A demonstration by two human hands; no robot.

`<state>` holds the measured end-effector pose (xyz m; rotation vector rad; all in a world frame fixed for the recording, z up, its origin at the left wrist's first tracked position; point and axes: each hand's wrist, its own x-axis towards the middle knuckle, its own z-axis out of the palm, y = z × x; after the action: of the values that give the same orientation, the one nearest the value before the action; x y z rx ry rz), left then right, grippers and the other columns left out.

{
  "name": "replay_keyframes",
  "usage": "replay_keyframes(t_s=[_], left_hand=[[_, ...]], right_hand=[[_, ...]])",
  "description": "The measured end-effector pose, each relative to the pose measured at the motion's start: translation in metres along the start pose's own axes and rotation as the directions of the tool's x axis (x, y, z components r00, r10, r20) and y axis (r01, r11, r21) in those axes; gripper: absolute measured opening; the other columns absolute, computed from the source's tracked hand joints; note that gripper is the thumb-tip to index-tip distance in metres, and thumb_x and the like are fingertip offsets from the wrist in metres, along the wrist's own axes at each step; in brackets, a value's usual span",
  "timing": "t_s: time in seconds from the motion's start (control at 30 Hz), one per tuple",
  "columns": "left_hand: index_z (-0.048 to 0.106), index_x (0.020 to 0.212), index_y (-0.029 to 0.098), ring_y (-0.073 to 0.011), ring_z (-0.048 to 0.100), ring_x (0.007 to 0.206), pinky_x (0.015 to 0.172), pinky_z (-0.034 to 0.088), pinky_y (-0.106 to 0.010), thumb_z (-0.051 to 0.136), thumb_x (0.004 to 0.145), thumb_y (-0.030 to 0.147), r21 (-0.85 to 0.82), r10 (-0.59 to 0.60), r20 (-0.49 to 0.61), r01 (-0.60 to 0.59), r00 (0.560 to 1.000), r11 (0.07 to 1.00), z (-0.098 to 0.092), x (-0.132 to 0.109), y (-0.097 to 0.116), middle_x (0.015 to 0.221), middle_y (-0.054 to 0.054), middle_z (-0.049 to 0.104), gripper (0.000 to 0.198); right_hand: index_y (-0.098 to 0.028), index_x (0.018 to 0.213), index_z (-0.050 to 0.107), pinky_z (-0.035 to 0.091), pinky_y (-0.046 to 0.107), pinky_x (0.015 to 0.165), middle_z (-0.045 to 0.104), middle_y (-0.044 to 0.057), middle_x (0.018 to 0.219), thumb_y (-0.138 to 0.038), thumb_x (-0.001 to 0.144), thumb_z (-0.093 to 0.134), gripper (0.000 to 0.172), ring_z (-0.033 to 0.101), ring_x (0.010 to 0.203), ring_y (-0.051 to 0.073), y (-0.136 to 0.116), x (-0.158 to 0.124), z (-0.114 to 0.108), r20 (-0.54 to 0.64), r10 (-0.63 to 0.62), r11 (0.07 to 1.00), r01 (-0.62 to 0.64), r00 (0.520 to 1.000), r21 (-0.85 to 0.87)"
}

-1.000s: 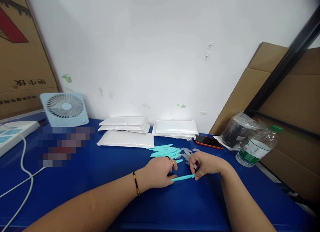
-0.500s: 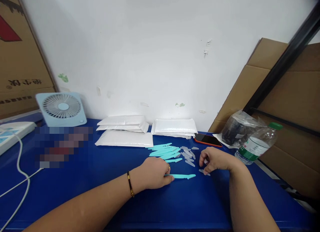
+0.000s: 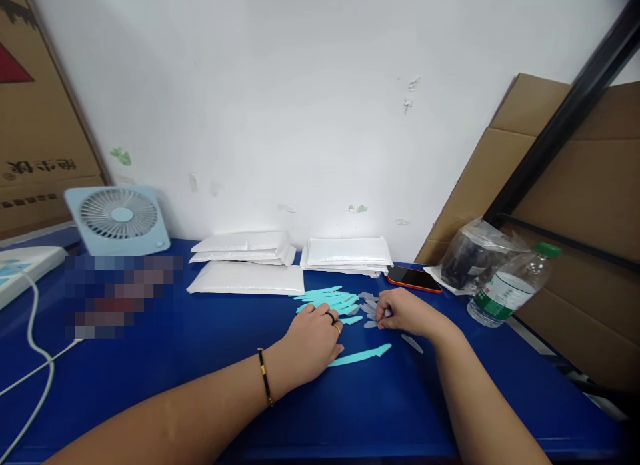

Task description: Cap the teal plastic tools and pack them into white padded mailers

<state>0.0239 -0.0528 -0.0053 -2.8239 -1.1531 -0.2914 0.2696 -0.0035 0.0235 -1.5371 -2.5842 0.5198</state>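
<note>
My left hand (image 3: pixel 313 338) lies on the blue table (image 3: pixel 200 385) with its fingers reaching into a pile of turquoise plastic pieces (image 3: pixel 327 298); two rings show on it. A single turquoise piece (image 3: pixel 360 355) lies on the table just right of that hand, apart from the pile. My right hand (image 3: pixel 403 311) is curled over a scatter of small clear plastic pieces (image 3: pixel 369 308), its fingertips pinched at one of them. One clear piece (image 3: pixel 413 343) lies alone beside my right wrist.
White padded envelopes (image 3: pixel 247 277) and a second stack (image 3: pixel 347 255) lie behind the piles. A phone (image 3: pixel 414 278), a plastic bag (image 3: pixel 475 255) and a water bottle (image 3: pixel 510 285) are at the right. A small fan (image 3: pixel 119 218) and a white cable (image 3: pixel 35 365) are at the left.
My right hand let go of the single turquoise piece, set a clear piece down, then moved back left to the clear pieces. My left hand shifted up to the turquoise pile.
</note>
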Motion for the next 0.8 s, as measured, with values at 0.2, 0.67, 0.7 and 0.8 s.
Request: replay_keyframes(t_s=[0.2, 0.67, 0.7, 0.8], left_hand=[[0.060, 0.092, 0.019, -0.0211, 0.051, 0.089, 0.074, 0.034, -0.033, 0.045, 0.086, 0.036, -0.048, 0.020, 0.050, -0.017, 0.999, 0.999, -0.006, 0.000, 0.001, 0.090, -0.006, 0.061, 0.024], [0.059, 0.096, 0.021, -0.0200, 0.053, 0.091, 0.075, 0.042, -0.029, 0.045, 0.085, 0.027, -0.220, 0.109, 0.053, -0.095, 0.993, 0.971, -0.016, -0.008, 0.002, 0.091, -0.005, 0.063, 0.019], [0.059, 0.097, 0.022, -0.0197, 0.053, 0.090, 0.075, 0.042, -0.029, 0.045, 0.086, 0.028, -0.230, 0.109, 0.058, -0.093, 0.992, 0.969, -0.018, -0.009, 0.002, 0.090, -0.004, 0.063, 0.020], [0.060, 0.098, 0.023, -0.0196, 0.055, 0.087, 0.071, 0.043, -0.029, 0.047, 0.085, 0.034, -0.233, 0.079, 0.077, -0.059, 0.994, 0.971, -0.021, -0.009, 0.004, 0.086, -0.004, 0.064, 0.022]], right_hand=[[-0.018, 0.071, 0.069, 0.039, 0.023, 0.061, 0.064, 0.004, 0.082, -0.023, 0.066, 0.063, 0.009, 0.056, 0.069, 0.016, 0.003, 0.001, 0.001, -0.052, 0.025, 1.000, -0.025, 0.998, -0.017], [-0.018, 0.069, 0.069, 0.038, 0.022, 0.057, 0.063, 0.003, 0.074, -0.021, 0.069, 0.062, 0.008, 0.056, 0.066, 0.015, -0.011, 0.005, 0.005, -0.013, -0.094, 0.993, 0.094, 0.996, 0.067], [-0.018, 0.068, 0.069, 0.038, 0.022, 0.056, 0.063, 0.003, 0.074, -0.022, 0.069, 0.063, 0.007, 0.056, 0.065, 0.015, -0.013, 0.005, 0.006, 0.001, -0.097, 0.992, 0.096, 0.995, 0.081], [-0.017, 0.068, 0.069, 0.039, 0.022, 0.055, 0.065, 0.002, 0.074, -0.024, 0.069, 0.065, 0.008, 0.056, 0.064, 0.014, -0.014, 0.005, 0.007, 0.011, -0.112, 0.987, 0.110, 0.994, 0.117]])
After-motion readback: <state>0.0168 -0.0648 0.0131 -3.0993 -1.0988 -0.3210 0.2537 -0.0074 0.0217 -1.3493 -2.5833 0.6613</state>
